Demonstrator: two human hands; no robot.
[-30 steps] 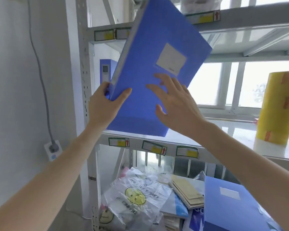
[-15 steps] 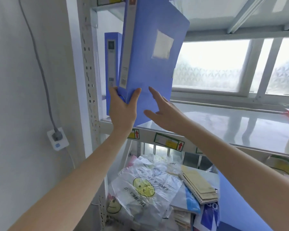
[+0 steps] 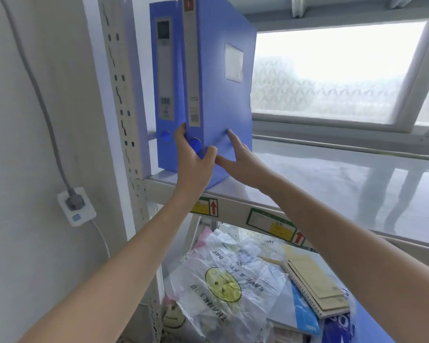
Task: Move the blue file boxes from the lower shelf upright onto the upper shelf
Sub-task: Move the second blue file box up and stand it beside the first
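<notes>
A blue file box (image 3: pixel 218 95) stands upright at the left end of the upper shelf (image 3: pixel 332 184), its spine facing me. My left hand (image 3: pixel 193 164) grips the bottom of its spine, thumb on the right face. My right hand (image 3: pixel 238 157) lies flat against its right face with the fingers spread. A second blue file box (image 3: pixel 165 95) stands upright just to its left, against the shelf post. Another blue file box (image 3: pixel 374 328) lies flat on the lower shelf at the bottom right, partly hidden by my right arm.
The lower shelf holds a clear smiley-face plastic bag (image 3: pixel 223 280), a spiral notebook (image 3: pixel 315 285) and other papers. A white slotted post (image 3: pixel 119 95) stands left of the boxes. A wall socket (image 3: pixel 76 206) with a grey cable is on the left wall. A window (image 3: pixel 332 70) is behind.
The box has gone from tilted in the air to upright on the upper shelf beside the other box. Both hands followed it, and my view moved closer.
</notes>
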